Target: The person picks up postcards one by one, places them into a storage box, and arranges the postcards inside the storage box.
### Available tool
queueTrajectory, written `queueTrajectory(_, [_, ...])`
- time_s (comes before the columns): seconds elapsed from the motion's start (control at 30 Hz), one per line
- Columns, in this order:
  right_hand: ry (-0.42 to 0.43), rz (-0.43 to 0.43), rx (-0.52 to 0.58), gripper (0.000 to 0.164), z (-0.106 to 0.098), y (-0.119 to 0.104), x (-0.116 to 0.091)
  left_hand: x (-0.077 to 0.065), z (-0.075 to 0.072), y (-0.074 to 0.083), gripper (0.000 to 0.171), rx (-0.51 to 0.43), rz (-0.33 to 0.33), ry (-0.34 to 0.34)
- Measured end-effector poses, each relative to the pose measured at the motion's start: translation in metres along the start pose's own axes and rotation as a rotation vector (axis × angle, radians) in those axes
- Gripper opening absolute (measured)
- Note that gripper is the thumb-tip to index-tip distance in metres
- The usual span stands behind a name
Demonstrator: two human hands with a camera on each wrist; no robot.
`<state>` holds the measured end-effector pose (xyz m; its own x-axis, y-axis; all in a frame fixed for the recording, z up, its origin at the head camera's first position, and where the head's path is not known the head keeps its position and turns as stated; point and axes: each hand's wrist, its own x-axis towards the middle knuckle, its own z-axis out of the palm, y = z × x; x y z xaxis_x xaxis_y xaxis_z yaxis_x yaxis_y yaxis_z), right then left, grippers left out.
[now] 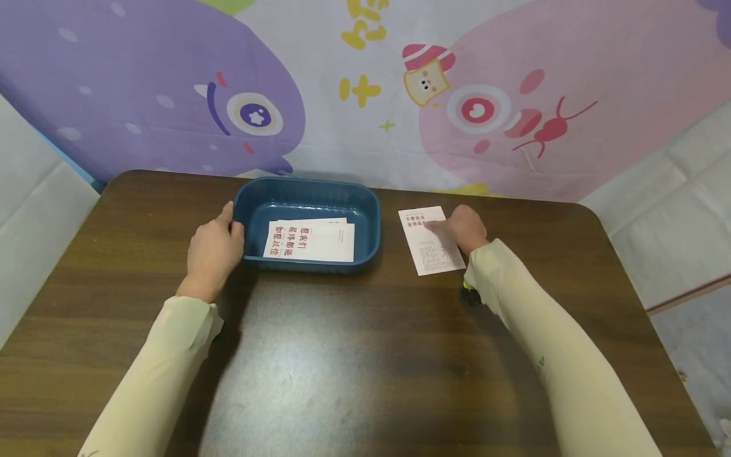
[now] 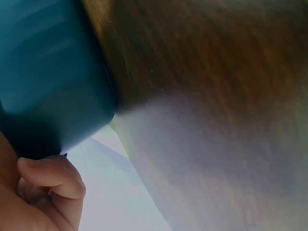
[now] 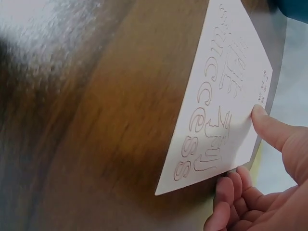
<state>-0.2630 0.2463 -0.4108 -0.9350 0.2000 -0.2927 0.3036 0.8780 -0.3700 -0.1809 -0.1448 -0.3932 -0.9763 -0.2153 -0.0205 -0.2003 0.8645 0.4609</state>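
Note:
A dark blue plastic basin (image 1: 311, 266) stands at the back of the table, left of the middle. My left hand (image 1: 212, 259) holds the basin's left end at the rim. Several white printed cards (image 1: 328, 244) lie overlapping inside it. To the right of the basin is another white card (image 1: 421, 244) with red characters and outlined lettering. My right hand (image 1: 465, 228) pinches this card at its right edge, thumb on the printed face and fingers at its side. In the right wrist view the card (image 3: 192, 149) appears slightly tilted off the table.
The brown wood-grain table (image 1: 320, 368) ends just behind the basin, against a cartoon-printed sheet (image 1: 365, 139). A small black and yellow object (image 1: 471, 294) shows under my right cuff. White tiled walls flank the table.

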Motion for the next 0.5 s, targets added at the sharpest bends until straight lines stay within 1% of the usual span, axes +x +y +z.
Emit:
queueTrajectory(0.13, [-0.038,0.016,0.045,0.045,-0.0008,0.0007,-0.0013,0.0003,0.0005,-0.0004,0.050,0.003,-0.004,0.002])
queueTrajectory(0.27, [-0.074,0.049,0.066,0.053,-0.0021,-0.0002,-0.0024,0.0004,0.0013,-0.0007,0.050,0.002,-0.005,0.007])
queueTrajectory(0.33, [-0.084,0.044,0.072,0.056,-0.0026,-0.0007,-0.0020,0.0003,0.0011,-0.0007,0.050,0.001,-0.003,0.008])
queueTrajectory(0.5, [-0.083,0.027,0.169,0.056,-0.0018,-0.0010,0.0003,-0.0003,0.0008,0.0000,0.050,-0.011,-0.004,0.008])
